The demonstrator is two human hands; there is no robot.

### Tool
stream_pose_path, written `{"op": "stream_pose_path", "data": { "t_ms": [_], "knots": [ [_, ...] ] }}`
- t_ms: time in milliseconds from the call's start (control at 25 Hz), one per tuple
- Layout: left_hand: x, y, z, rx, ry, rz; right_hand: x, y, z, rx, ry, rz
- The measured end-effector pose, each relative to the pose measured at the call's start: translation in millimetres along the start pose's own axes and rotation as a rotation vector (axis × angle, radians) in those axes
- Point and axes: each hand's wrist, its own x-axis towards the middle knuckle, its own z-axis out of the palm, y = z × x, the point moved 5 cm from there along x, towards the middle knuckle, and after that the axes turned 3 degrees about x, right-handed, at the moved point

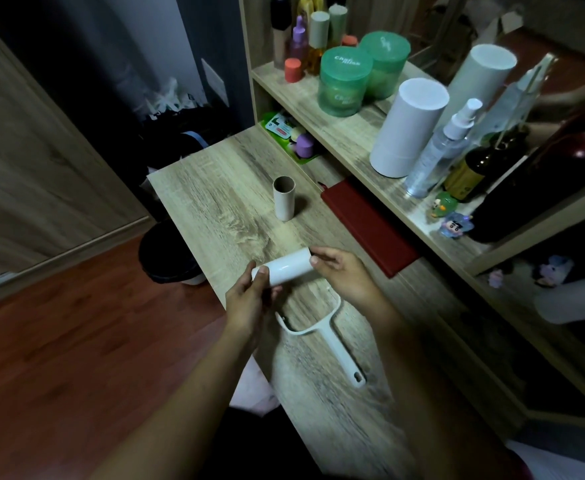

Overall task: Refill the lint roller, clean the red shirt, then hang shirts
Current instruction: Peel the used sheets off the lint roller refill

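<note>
Here, 2 hands [246, 304] grip the roll [289, 270].

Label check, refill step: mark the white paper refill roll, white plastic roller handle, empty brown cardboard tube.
white paper refill roll [289, 270]: head view, middle of barrel.
white plastic roller handle [339, 355]: head view, grip shaft.
empty brown cardboard tube [284, 204]: head view, side wall.

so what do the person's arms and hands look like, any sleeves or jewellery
The left hand and right hand are bare: no gloves, rings or watch visible. The left forearm and right forearm are bare too, with no sleeve in view.
</note>
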Motion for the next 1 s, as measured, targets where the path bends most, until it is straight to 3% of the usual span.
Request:
{"op": "stream_pose_path", "data": {
  "t_ms": [240, 360, 480, 680, 840, 1000],
  "knots": [
    [9, 2, -12, 0.019, 0.037, 0.029, 27, 6, -14, 0.095, 0.109, 0.015],
    [14, 0, -24, 0.035, 0.097, 0.046, 40, 15, -17, -0.148, 0.207, 0.012],
    [14, 2, -33, 0.055, 0.131, 0.051, 48, 16, -11, -0.469, 0.188, -0.025],
    [15, 9, -38, 0.078, 0.136, 0.092, 53, 22, -5, -0.612, 0.173, -0.044],
    [17, 15, -31, 0.097, 0.123, 0.109, 42, 0, -7, -0.441, 0.247, -0.138],
    [14, 24, 0, 0.164, 0.001, 0.142, 28, -25, 5, -0.156, 0.068, -0.096]
  ]
}}
